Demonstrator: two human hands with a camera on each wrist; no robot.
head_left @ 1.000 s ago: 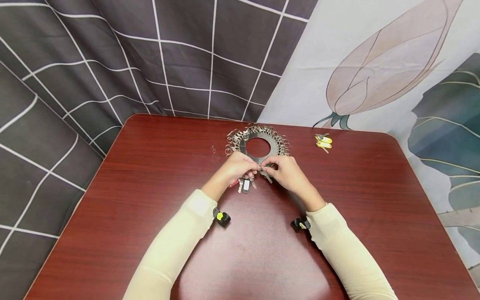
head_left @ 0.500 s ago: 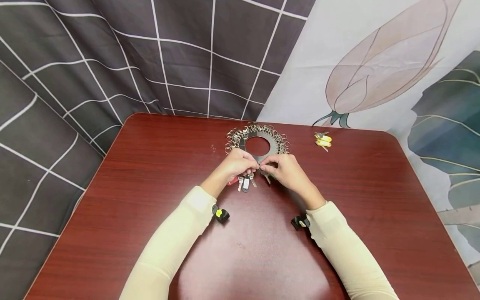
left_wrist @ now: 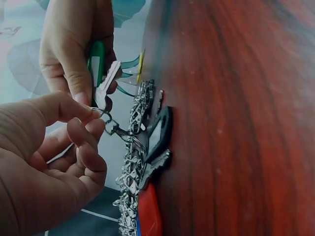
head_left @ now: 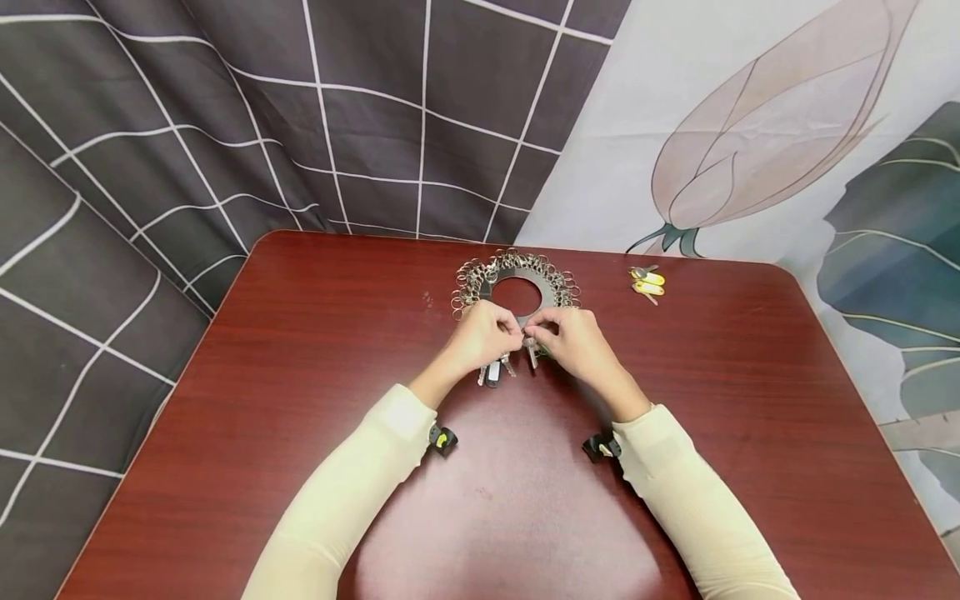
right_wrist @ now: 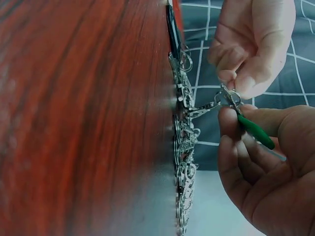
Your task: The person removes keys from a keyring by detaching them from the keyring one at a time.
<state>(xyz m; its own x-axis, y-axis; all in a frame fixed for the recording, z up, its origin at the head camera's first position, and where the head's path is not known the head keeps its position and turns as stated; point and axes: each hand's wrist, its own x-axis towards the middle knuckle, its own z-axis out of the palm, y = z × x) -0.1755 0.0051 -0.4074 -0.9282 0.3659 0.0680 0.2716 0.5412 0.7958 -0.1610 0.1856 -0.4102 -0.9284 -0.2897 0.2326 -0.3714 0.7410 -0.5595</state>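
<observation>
My left hand (head_left: pixel 486 335) and right hand (head_left: pixel 576 348) meet at the near edge of a grey ring-shaped key holder (head_left: pixel 549 292), lined with small metal rings and clasps. The left thumb and forefinger pinch a small split ring (left_wrist: pixel 104 113). From it come a silver key (left_wrist: pixel 109 83) and a green key tag (right_wrist: pixel 256 132), which my right fingers grip. In the left wrist view the split ring overlaps a ring at the end of a holder clasp (left_wrist: pixel 118 130). A black key tag (head_left: pixel 492 372) with keys lies just below the left hand.
Beside the black tag is a red key tag (left_wrist: pixel 149 209), hidden in the head view. Two yellow key tags (head_left: pixel 648 283) with keys lie at the table's back right. A dark checked curtain (head_left: pixel 375 125) hangs behind the brown table (head_left: pixel 495 500).
My left hand has shifted slightly right and now covers the red tag in the head view. The key by my right hand hangs at a different angle. The right arm has barely moved.
</observation>
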